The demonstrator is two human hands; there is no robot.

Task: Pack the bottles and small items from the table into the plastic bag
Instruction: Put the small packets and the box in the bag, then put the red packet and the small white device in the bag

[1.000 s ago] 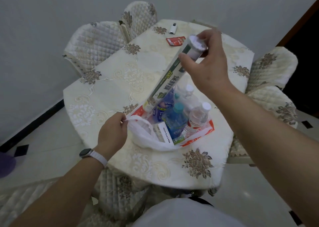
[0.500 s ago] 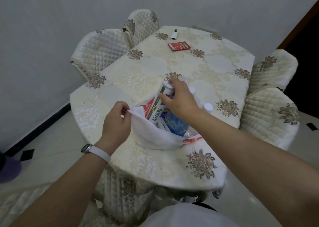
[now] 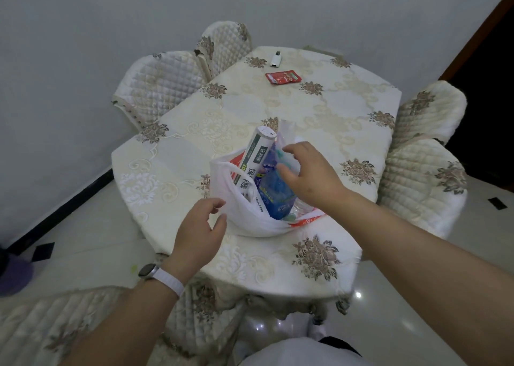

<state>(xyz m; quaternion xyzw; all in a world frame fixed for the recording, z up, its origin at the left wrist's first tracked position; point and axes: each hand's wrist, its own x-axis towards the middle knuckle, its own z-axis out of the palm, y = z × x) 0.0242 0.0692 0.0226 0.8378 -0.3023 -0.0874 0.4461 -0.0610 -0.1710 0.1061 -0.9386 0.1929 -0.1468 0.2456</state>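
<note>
A white bag [image 3: 244, 221] sits open near the middle of the frame, on the bench [image 3: 347, 131] with its flowery cloth. A long roll [image 3: 254, 157] stands tilted inside the bag, leaning up and to the right, and its round white end sticks out over the top edge. Next to the roll, also in the bag, is a blue pack [image 3: 274, 196]. Something see-through lies under it at the bag's right side — maybe a bottle, but it is too hidden to tell.

The left hand [image 3: 199, 230] is at the lower left of the bag. Its fingers [image 3: 214, 202] are curled but apart, just beside the bag's near edge, and they hold nothing. There is a watch [image 3: 147, 271] with a white band on that wrist.

The right hand [image 3: 311, 176] hangs over the bag's open mouth, just right of the roll. Its fingers [image 3: 292, 150] are spread and bent, and the hand is empty.

Two small things are left on the bench, well apart from the bag — a red packet [image 3: 283, 77] at the upper middle of the frame, and a small white thing [image 3: 276, 59] just above it. Padded chairs [image 3: 158, 84] stand around the bench.
</note>
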